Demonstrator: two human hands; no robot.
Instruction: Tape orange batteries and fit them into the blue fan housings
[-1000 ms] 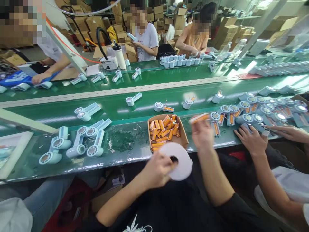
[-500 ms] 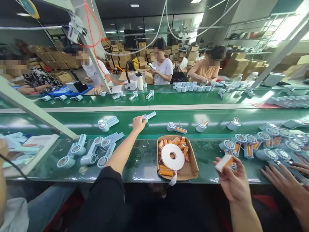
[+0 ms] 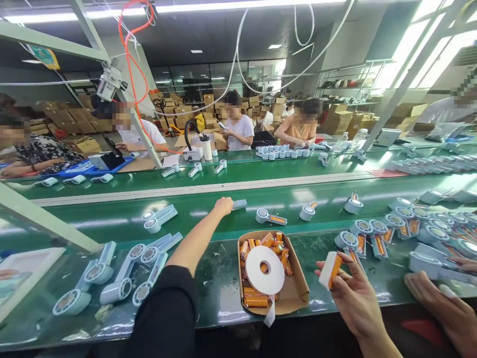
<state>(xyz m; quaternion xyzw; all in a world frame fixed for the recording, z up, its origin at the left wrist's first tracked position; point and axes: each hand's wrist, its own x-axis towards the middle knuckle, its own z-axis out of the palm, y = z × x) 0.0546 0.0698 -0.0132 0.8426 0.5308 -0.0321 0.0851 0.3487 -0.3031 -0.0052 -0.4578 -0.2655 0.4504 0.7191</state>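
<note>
The left hand [image 3: 223, 206] is covering one end of a light-blue fan housing [image 3: 239, 204] over the green conveyor belt [image 3: 122, 214], with the housing's handle pointing out to the right. Its fingers are hiding from view, so whether they are gripping cannot be told. The right hand [image 3: 354, 293] is holding an orange battery [image 3: 336, 271] between thumb and fingers near the front edge of the worktop [image 3: 219, 281], a white strip showing along the battery's side. Between the two forearms, a cardboard tray [image 3: 299, 293] is sitting on the worktop. Loose orange batteries [image 3: 255, 300] are lying in it, and a roll of white tape [image 3: 252, 271] is resting on them, its free end hanging over the front rim. Other fan housings [image 3: 99, 272] are lying to the left; more are crowding the right side, several showing orange batteries in their handles. A co-worker's hand [image 3: 434, 303] is resting near these.
</note>
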